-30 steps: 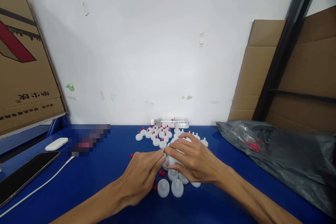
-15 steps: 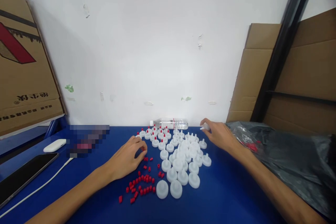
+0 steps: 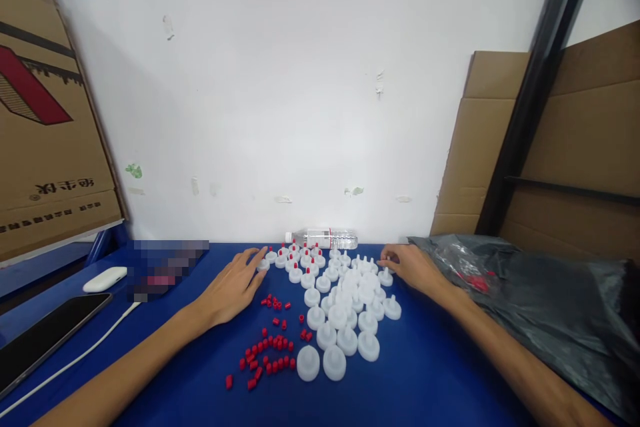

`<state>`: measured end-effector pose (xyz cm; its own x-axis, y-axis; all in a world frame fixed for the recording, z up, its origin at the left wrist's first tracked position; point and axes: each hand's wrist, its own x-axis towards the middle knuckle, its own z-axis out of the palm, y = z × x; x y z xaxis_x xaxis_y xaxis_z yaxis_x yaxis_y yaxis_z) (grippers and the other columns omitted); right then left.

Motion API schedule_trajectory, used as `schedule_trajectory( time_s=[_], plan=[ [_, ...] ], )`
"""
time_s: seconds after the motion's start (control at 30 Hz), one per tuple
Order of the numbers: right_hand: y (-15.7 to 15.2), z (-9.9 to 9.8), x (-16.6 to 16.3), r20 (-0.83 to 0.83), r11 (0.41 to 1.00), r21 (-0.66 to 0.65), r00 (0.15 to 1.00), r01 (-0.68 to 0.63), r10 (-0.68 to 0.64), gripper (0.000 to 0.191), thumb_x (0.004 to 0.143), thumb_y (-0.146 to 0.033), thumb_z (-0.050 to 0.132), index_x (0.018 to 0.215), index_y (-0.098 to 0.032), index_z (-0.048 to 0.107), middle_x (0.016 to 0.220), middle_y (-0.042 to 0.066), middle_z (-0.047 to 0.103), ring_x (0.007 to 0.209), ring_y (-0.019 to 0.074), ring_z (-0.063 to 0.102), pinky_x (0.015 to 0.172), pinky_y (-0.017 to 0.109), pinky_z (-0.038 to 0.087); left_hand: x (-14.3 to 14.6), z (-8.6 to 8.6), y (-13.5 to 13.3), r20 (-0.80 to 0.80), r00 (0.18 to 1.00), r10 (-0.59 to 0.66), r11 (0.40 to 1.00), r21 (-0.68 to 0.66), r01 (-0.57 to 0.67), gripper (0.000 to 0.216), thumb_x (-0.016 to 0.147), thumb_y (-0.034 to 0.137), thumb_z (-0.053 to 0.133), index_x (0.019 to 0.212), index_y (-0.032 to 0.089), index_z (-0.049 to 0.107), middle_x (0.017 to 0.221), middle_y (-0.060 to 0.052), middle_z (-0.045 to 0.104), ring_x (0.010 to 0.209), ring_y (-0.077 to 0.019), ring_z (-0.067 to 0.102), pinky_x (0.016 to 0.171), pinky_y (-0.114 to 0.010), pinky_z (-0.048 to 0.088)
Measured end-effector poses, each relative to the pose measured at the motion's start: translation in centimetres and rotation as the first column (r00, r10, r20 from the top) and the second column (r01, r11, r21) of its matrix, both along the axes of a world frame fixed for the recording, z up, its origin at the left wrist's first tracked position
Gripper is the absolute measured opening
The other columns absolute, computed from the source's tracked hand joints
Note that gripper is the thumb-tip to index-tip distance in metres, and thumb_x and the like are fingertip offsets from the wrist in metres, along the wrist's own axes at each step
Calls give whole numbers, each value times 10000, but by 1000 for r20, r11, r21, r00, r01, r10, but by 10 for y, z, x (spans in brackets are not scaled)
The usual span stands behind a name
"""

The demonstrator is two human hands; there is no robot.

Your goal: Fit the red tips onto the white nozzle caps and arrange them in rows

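Thumb and forefinger of my left hand (image 3: pixel 231 290) are on a white spout cap (image 3: pixel 263 265) at the left end of a group of caps. Beside it stand several spout caps with red tips (image 3: pixel 295 272). My right hand (image 3: pixel 413 268) is low over the table's far right, fingers curled together; whatever they hold is hidden. Just below its fingertips stands a white spout cap (image 3: pixel 385 277) with a bare spout. Many more bare spout caps (image 3: pixel 346 340) lie between the hands, some piled up. Loose small red caps (image 3: pixel 270 341) are scattered in front of my left hand.
A clear bottle (image 3: pixel 333 238) lies along the wall. At left are a phone (image 3: pixel 45 340), a white case (image 3: pixel 105 279), a white cable (image 3: pixel 75 357) and a blurred-out item (image 3: pixel 167 271). A dark plastic bag (image 3: pixel 545 307) covers the right side; cardboard (image 3: pixel 480 160) leans behind.
My left hand has moved left and away from the loose red caps, its fingers stretching to the spout cap. My right hand has lowered; the white spout cap it held no longer shows.
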<state>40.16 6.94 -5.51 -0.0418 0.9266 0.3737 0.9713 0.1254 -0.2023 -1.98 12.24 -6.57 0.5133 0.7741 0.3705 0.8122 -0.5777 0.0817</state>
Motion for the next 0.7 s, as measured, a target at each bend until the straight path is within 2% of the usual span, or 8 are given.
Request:
schedule_trajectory(
  time_s=[0.13,0.23,0.43,0.6,0.67,0.7],
  plan=[
    [-2,0,-4,-13,999,-1,999,-37,36,255,990,-386,532,878,-230,700,838,23,763,755,197,711,639,260,427,0,1,3,40,999,-10,999,-43,12,465,1032,330,340,1418,155,532,1312,-156,622,1209,-300,596,1039,-485,467],
    [-1,2,-5,-14,999,21,999,-38,38,338,1029,-420,447,950,-229,713,798,29,763,732,206,720,643,268,436,-2,5,3,71,997,10,998,-54,-6,367,1019,298,368,1272,203,616,1174,-113,680,1070,-270,655,912,-414,514],
    [-7,13,-10,0,985,173,1000,-8,8,335,1040,-388,415,1010,-211,699,846,61,769,765,253,723,656,312,453,-7,17,-1,100,994,36,999,-22,-34,208,980,250,476,1046,194,665,937,-86,717,900,-277,670,766,-369,486],
    [-22,28,-42,34,937,314,988,-155,153,278,1049,-337,426,1113,-205,662,1041,80,753,964,242,698,924,402,475,-3,27,-14,143,990,-11,998,55,3,178,1011,253,491,1033,190,656,1032,-95,715,949,-258,660,810,-363,482],
    [-35,32,-64,72,902,347,966,-257,247,258,1034,-365,485,1206,-232,625,1207,80,708,1136,243,641,1006,424,450,4,28,-25,144,983,-113,990,104,99,151,1024,246,506,1036,202,651,1050,-73,719,978,-222,656,848,-336,478],
    [-42,34,-76,125,861,358,932,-363,341,321,1017,-387,531,1294,-235,583,1304,105,662,1214,267,598,1031,468,439,9,28,-31,133,971,-197,973,144,178,129,1027,237,522,1030,209,647,1028,-57,726,972,-201,656,857,-321,472]
  ],
)
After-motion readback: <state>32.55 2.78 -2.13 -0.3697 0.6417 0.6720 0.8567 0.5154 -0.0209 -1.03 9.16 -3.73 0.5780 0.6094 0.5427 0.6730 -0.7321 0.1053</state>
